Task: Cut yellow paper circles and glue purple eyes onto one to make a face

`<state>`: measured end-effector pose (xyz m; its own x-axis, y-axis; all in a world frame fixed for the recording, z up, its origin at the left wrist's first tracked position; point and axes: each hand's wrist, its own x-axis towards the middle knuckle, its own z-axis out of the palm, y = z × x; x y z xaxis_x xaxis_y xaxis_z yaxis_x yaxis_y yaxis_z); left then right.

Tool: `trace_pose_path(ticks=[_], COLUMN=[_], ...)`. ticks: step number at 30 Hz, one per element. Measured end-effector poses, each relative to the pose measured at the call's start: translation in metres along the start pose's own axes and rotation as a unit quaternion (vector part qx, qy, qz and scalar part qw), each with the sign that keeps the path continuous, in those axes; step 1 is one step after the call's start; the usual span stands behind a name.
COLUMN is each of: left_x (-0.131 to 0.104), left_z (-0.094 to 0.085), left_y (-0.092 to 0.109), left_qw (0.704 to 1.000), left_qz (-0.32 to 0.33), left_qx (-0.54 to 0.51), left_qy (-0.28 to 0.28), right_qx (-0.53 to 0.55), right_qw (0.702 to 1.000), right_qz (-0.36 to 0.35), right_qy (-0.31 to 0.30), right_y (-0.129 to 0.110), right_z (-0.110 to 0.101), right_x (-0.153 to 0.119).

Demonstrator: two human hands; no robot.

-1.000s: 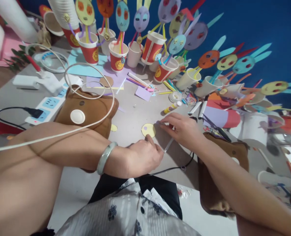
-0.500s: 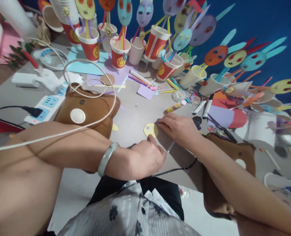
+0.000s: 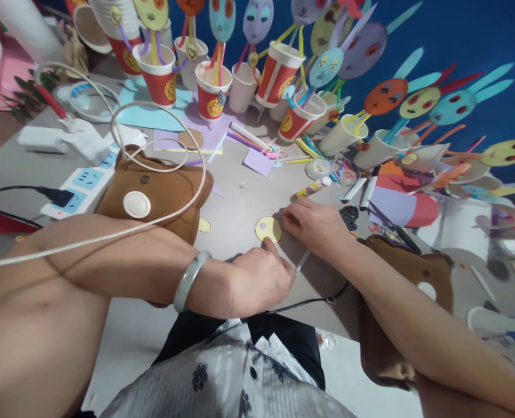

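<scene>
A yellow paper oval (image 3: 273,230) with a small purple spot lies flat on the table. My left hand (image 3: 261,280), below it, touches its lower edge with one fingertip while the other fingers curl in; whether they hold anything is hidden. Just right of the oval is my right hand (image 3: 313,227), its fingers bent and pressed together near the oval's edge. What these fingers hold, if anything, cannot be made out. A thin clear stick (image 3: 302,261) lies between the two hands. A smaller yellow paper piece (image 3: 204,225) rests by the left brown cushion.
Brown cushions (image 3: 161,191) lie under both forearms. A white cable (image 3: 202,168) loops over the left one, near a power strip (image 3: 80,188). Paper cups (image 3: 213,96) with paper-face figures line the back. A glue stick (image 3: 313,187) and black scissors (image 3: 396,229) lie at the right.
The fingers of my right hand have drawn in slightly beside the oval. My left hand remains almost where it was, and the view has shifted a little.
</scene>
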<state>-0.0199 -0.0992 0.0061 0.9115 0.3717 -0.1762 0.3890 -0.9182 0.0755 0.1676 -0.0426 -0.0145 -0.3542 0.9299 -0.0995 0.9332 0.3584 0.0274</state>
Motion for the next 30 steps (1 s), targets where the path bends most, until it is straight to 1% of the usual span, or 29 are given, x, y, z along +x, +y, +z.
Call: trace_pose_path(ticks=[3,5,7,9,13,18,21,26,30], left_x=[0.003,0.004,0.005,0.005,0.004,0.004,0.005,0.006,0.005], left_z=[0.0,-0.002,-0.006,-0.009,-0.013,-0.012,-0.009,-0.003,-0.004], left_y=[0.0,0.0,-0.002,-0.003,-0.005,-0.005,-0.004,-0.003,-0.004], left_qw=[1.0,0.999,0.998,0.997,0.997,0.996,0.997,0.998,0.998], left_qz=[-0.007,-0.004,0.008,0.016,0.018,0.03,0.034,0.027,0.032], left_qx=[-0.013,-0.018,-0.013,-0.008,-0.003,0.02,0.023,0.029,0.038], left_qy=[-0.014,-0.038,-0.062,-0.072,-0.074,-0.078,-0.069,-0.047,-0.04], right_qx=[0.095,0.152,0.192,0.212,0.191,0.156,0.142,0.098,0.066], right_qw=[0.995,0.987,0.979,0.974,0.978,0.984,0.986,0.991,0.99], right_qz=[0.007,0.021,0.038,0.046,0.052,0.085,0.081,0.078,0.089], right_qy=[0.034,0.049,0.061,0.067,0.061,0.001,-0.01,-0.05,-0.085], right_y=[0.007,0.01,0.011,0.011,0.009,0.008,0.009,0.009,0.003], right_z=[-0.002,-0.004,-0.006,-0.006,-0.004,-0.002,-0.002,-0.007,-0.013], right_x=[-0.003,-0.006,-0.009,-0.01,-0.007,0.003,0.008,0.012,0.016])
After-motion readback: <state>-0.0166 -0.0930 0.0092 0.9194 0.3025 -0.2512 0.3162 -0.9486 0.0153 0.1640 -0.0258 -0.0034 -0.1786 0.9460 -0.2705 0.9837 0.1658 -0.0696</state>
